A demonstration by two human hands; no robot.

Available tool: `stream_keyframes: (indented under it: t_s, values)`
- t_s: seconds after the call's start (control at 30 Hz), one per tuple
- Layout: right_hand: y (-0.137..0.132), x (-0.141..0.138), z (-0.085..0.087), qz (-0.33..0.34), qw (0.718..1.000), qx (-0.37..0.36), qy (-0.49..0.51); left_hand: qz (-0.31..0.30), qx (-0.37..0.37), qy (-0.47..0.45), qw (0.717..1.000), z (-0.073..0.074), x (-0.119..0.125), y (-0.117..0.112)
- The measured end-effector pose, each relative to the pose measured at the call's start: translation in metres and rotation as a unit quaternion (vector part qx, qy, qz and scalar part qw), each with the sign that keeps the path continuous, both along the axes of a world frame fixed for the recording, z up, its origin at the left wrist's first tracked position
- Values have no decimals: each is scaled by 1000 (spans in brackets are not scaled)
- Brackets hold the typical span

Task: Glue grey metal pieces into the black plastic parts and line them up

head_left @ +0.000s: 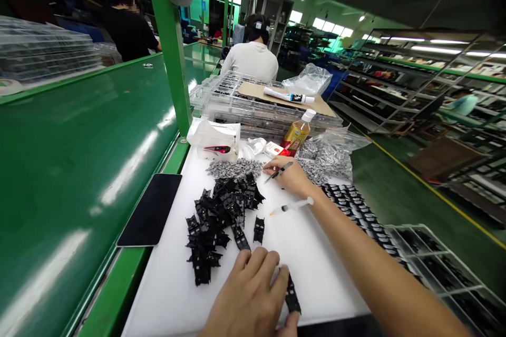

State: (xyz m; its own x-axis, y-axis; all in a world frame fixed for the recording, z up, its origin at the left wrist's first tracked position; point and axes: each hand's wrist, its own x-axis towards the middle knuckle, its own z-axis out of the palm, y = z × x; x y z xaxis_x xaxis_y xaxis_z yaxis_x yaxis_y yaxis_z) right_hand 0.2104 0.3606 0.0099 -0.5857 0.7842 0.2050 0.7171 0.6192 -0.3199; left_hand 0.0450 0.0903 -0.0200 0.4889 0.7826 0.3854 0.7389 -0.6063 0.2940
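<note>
My left hand [255, 292] is at the front of the white work surface [316, 274], its fingers curled and its thumb and forefinger at a small black plastic part [291, 297]. Farther forward, my right hand [290, 172] grips slim dark tweezers [280, 170] that slant down to the left. Its fingertips reach the edge of a pile of small grey pieces [233, 168]. A heap of black plastic parts [221, 210] lies left of centre, and one single black part [259, 229] sits apart. Between the hands rests a syringe [291, 206] with an orange tip.
A dark tablet [152, 210] lies by the green conveyor [79, 168]. Behind the pieces stand a drink bottle [297, 134] and a white box with a red cutter [217, 149]. Rows of assembled parts [356, 210] run along the right. Two people sit farther off.
</note>
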Motion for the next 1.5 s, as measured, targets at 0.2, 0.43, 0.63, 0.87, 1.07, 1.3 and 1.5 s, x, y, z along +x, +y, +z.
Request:
stream_keyframes:
  t_s: [0.2, 0.43, 0.63, 0.87, 1.07, 1.3, 1.5]
  values:
    - [-13, 28, 4, -52, 998, 45, -3, 2, -11, -6, 1000, 3, 0, 0]
    - [-24, 40, 7, -42, 998, 56, 2, 4, 10, -11, 1000, 0, 2, 1]
    - [-4, 9, 8, 10, 1000, 24, 7, -1, 16, 14, 1000, 1, 0, 1]
    - [-78, 72, 33, -40, 997, 40, 54, -13, -4, 27, 1000, 6, -2, 3]
    - [-202, 115, 20, 7, 999, -19, 46, -11, -24, -1, 1000, 8, 1, 1]
    - [-225, 99, -5, -89, 989, -43, 114, -11, -58, -27, 998, 18, 1, -2]
    - [-222, 100, -3, -103, 981, -65, 152, -11, -70, -18, 997, 21, 1, -3]
